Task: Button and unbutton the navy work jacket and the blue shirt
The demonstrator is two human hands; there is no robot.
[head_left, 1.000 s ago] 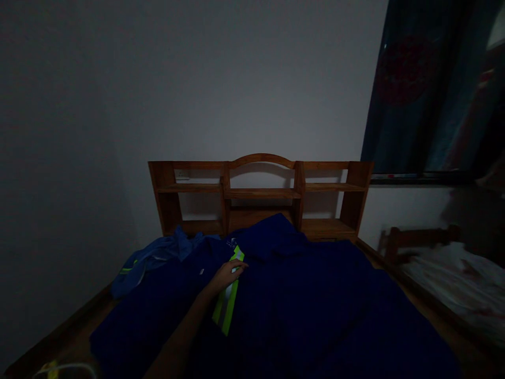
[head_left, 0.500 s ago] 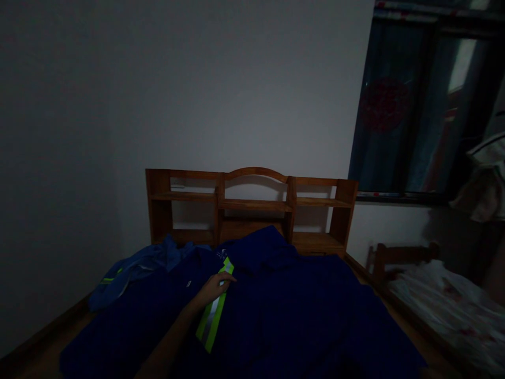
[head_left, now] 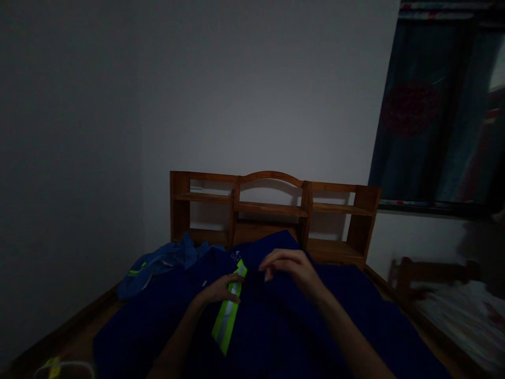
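A dark blue work garment (head_left: 276,316) lies spread over the bed, with a yellow-green and silver reflective stripe (head_left: 226,318) running slantwise across it. My left hand (head_left: 221,288) rests at the upper part of this stripe, thumb and fingers apart on either side of it. To its right, my right hand (head_left: 294,266) is over the dark blue cloth with its fingers bent and drawn together. Whether cloth is caught between those fingertips is too dark to make out. White marks (head_left: 235,256) show on the garment just above the stripe.
A lighter blue garment (head_left: 158,266) lies crumpled at the bed's left. Behind stands a wooden headboard with shelves (head_left: 272,208) against the pale wall (head_left: 256,105). On the right are a dark window (head_left: 426,116) and white plastic-like sheeting (head_left: 465,321). Something yellow (head_left: 54,368) shows at bottom left.
My right hand has come into view over the dark blue garment. My left hand's fingers have spread on the stripe. The whole view has swung left, so things appear further right.
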